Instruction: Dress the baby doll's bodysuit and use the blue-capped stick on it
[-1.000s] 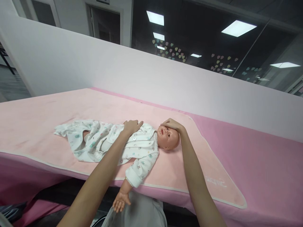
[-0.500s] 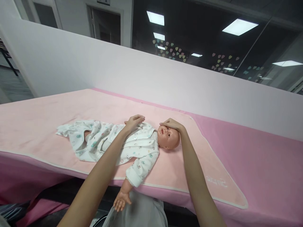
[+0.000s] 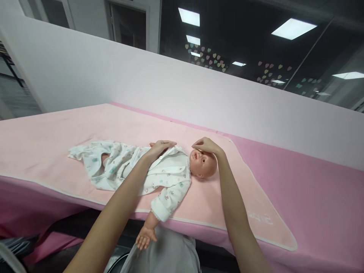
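A baby doll (image 3: 203, 165) lies on its back on a pink mat (image 3: 227, 204), its head to the right. It wears a white printed jacket (image 3: 167, 174) and matching trousers (image 3: 113, 167). My left hand (image 3: 161, 149) rests flat on the far side of the doll's chest, fingers stretched along the jacket front. Over the far side of the doll's head arches my right hand (image 3: 207, 145), its fingers bent and holding nothing visible. The doll's near arm (image 3: 149, 229) hangs past the mat's front edge, palm showing. Its far arm is mostly hidden behind my left hand.
A white low wall (image 3: 182, 94) runs behind the pink-covered table (image 3: 321, 197). Above it, dark glass (image 3: 241, 34) carries heart stickers and reflected ceiling lights. Grey fabric (image 3: 170, 250) over my lap lies below the front edge.
My left hand has flattened lower onto the jacket, shifting slightly toward me. My right hand has lifted a little from the doll's head, with its fingers more bent. The doll lies as before.
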A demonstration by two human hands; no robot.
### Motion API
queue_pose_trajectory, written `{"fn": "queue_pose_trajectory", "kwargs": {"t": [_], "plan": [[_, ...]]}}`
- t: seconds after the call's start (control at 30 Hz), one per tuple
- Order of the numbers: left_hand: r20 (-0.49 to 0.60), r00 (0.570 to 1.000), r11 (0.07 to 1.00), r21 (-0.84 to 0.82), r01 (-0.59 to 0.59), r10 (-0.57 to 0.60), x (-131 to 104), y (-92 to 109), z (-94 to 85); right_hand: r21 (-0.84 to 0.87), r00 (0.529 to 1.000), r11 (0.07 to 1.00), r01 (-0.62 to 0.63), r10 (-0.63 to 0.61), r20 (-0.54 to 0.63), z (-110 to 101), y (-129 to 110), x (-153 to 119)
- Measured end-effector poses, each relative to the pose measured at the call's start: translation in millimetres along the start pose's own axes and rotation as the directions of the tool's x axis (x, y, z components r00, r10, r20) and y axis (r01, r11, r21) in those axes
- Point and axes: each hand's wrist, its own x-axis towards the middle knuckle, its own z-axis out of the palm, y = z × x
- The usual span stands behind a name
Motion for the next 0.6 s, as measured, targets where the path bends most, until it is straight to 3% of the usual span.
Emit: {"fn": "queue_pose_trajectory", "kwargs": {"t": [0.13,0.23,0.37,0.6], "plan": [[-0.038,0.998,0.991,-0.132,0.034,-0.039,-1,0,-1.2,-0.088,0.987,0.988,0.13,-0.121,0.106,17,-32,4],[-0.021,0.998,0.98,-0.192,0.047,-0.052,-4,4,0.7,-0.318,0.978,0.932,0.174,-0.128,0.162,42,-52,12],[-0.018,0.996,0.945,-0.318,0.075,-0.085,-9,11,4.4,-0.666,0.998,0.745,0.029,-0.054,-0.016,65,-63,20],[0.012,0.993,0.933,-0.339,0.118,-0.121,-13,14,5.9,-0.712,0.995,0.7,-0.045,-0.03,-0.092,65,-64,20]]}}
